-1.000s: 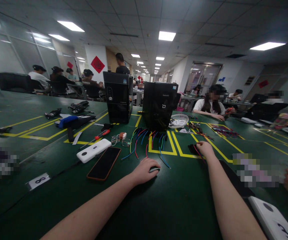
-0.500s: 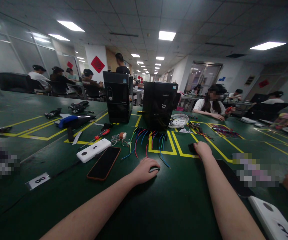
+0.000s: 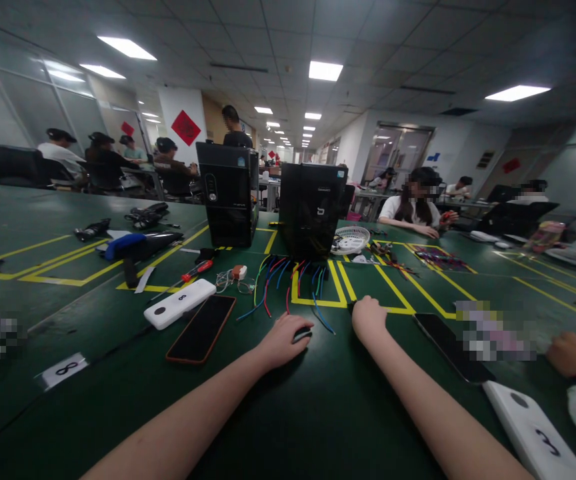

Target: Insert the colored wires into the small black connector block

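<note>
My left hand [image 3: 285, 339] lies on the green table [image 3: 318, 413] with its fingers curled over a small dark object [image 3: 302, 334] I cannot name. My right hand [image 3: 368, 319] rests just to its right, fingers folded down around something small and dark near a yellow floor-tape line [image 3: 398, 309]. Several coloured wires [image 3: 288, 280] fan out just beyond both hands, in front of a black computer case [image 3: 312, 212]. A second black case [image 3: 227, 193] stands to its left.
A black phone [image 3: 201, 329] and a white box marked 8 [image 3: 179, 303] lie at left, with a red-handled screwdriver [image 3: 195, 269] behind. Another phone [image 3: 451, 347] and a white box marked 3 [image 3: 535, 433] lie at right, beside another person's hand [image 3: 573, 353]. A white basket [image 3: 351, 240] sits further back.
My right hand has drawn back left and nearer, from the yellow line's far side to beside my left hand. The left hand has stayed put. The view shifted slightly.
</note>
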Demonstrator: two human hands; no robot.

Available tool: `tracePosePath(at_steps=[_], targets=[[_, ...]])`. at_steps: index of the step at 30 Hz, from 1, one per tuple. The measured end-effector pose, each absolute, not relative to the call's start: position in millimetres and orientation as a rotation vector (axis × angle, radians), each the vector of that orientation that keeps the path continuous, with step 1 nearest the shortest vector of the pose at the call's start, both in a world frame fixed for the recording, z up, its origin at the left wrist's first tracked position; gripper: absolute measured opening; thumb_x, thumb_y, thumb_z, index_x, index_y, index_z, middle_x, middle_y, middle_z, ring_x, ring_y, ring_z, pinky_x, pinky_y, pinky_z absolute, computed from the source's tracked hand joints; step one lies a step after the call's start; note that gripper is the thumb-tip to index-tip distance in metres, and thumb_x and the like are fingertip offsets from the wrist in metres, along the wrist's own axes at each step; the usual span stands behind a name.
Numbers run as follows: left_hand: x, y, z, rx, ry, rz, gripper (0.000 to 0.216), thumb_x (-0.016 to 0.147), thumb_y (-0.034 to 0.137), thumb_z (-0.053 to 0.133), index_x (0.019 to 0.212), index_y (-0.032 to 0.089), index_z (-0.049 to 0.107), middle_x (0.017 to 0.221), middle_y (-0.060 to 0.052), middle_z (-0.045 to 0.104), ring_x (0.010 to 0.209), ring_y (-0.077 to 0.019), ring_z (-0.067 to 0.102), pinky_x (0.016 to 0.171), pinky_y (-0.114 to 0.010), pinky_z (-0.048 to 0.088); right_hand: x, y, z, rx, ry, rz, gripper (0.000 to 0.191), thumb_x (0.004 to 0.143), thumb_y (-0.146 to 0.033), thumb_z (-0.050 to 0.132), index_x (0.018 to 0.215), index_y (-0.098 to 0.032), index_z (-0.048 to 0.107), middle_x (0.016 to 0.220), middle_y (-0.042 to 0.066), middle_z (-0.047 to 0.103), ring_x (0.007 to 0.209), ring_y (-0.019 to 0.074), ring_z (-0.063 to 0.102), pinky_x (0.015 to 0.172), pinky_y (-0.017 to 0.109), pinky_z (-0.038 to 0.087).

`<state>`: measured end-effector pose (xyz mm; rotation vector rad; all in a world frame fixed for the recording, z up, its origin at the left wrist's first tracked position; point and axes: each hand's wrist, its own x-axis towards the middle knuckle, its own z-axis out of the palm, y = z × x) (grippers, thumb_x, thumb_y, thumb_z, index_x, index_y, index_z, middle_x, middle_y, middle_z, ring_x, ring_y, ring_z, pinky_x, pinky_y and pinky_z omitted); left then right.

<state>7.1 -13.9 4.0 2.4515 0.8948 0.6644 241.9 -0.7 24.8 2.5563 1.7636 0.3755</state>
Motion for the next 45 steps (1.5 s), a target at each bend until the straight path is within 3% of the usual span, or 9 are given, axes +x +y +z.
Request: tracePosePath(at_steps=[4,12,16,19,24,30,35,40,45], targets=[[7.2,-14.3,2.8,2.387,0.991,0.766,0.028,0.081,0.022,0.051,0.109,0.020,0.056,0.110,-0.006,0.060,0.104,-0.0211,0.053,0.101,-0.039,0.032,213.1,-38.4,16.1,2.481,1.938,0.610,0.032,0.079,-0.004,0.035,0.081,-0.007,0.067,0.081,0.021,0.060,0.075,0.0257,0.058,0.057,0.035,0.045],[7.9,-20.9,5.6,2.433,0.861,0.701,0.065,0.071,0.025,0.063,0.130,0.025,0.037,0.130,-0.007,0.048,0.121,-0.0246,0.041,0.109,-0.049,0.010,165.6,-80.9,16.2,2.050,2.643,0.616,0.035,0.082,-0.011,0.041,0.113,-0.019,0.056,0.093,0.013,0.060,0.082,0.0240,0.053,0.068,0.036,0.041],[10.8,-18.3,0.7,2.412,0.906,0.711,0.043,0.072,0.028,0.064,0.113,0.024,0.053,0.117,-0.005,0.058,0.111,-0.0245,0.049,0.106,-0.048,0.019,161.9,-78.2,24.1,1.930,2.837,0.459,0.026,0.081,-0.015,0.048,0.105,-0.019,0.057,0.105,0.010,0.058,0.094,0.0241,0.051,0.079,0.038,0.040],[11.9,-15.5,-2.3,2.407,0.914,0.722,0.032,0.072,0.028,0.064,0.103,0.022,0.057,0.109,-0.005,0.061,0.105,-0.0237,0.052,0.104,-0.044,0.024,167.0,-73.1,24.3,1.862,2.982,0.301,0.015,0.083,-0.015,0.048,0.093,-0.020,0.059,0.100,0.007,0.059,0.093,0.0210,0.051,0.081,0.036,0.040],[11.8,-12.6,-3.5,2.411,0.933,0.697,0.033,0.071,0.034,0.067,0.100,0.021,0.057,0.104,-0.004,0.062,0.101,-0.0241,0.054,0.102,-0.045,0.026,170.6,-67.9,14.0,1.870,3.172,0.097,0.012,0.084,-0.014,0.045,0.085,-0.018,0.056,0.102,0.007,0.057,0.097,0.0195,0.050,0.084,0.036,0.041],[9.0,-12.3,-1.5,2.414,0.927,0.680,0.036,0.072,0.035,0.067,0.104,0.022,0.056,0.107,-0.003,0.061,0.103,-0.0249,0.053,0.102,-0.048,0.023,174.4,-67.0,16.2,2.097,3.278,0.043,0.019,0.087,-0.012,0.035,0.093,-0.018,0.052,0.105,0.009,0.054,0.101,0.0196,0.049,0.088,0.038,0.039],[9.7,-11.4,-3.9,2.404,0.913,0.749,0.033,0.072,0.034,0.066,0.102,0.022,0.057,0.103,-0.003,0.061,0.100,-0.0227,0.053,0.099,-0.043,0.028,179.4,-74.7,30.6,1.766,3.234,-0.042,0.011,0.087,-0.018,0.042,0.089,-0.018,0.053,0.085,0.005,0.055,0.082,0.0165,0.051,0.074,0.030,0.042],[10.8,-10.0,-5.2,2.398,0.952,0.806,0.027,0.072,0.031,0.065,0.095,0.019,0.059,0.097,-0.005,0.060,0.094,-0.0216,0.054,0.086,-0.034,0.039,181.2,-73.7,31.2,1.686,3.188,0.071,0.011,0.085,-0.017,0.047,0.090,-0.018,0.057,0.089,0.005,0.056,0.084,0.0168,0.049,0.076,0.031,0.039],[9.1,-11.0,-2.1,2.390,0.963,0.776,0.032,0.070,0.033,0.069,0.097,0.020,0.058,0.099,-0.004,0.059,0.097,-0.0221,0.053,0.089,-0.035,0.037,191.5,-61.1,22.8,1.806,3.047,0.194,0.015,0.081,-0.011,0.049,0.091,-0.017,0.058,0.090,0.005,0.056,0.083,0.0174,0.048,0.074,0.030,0.039]])
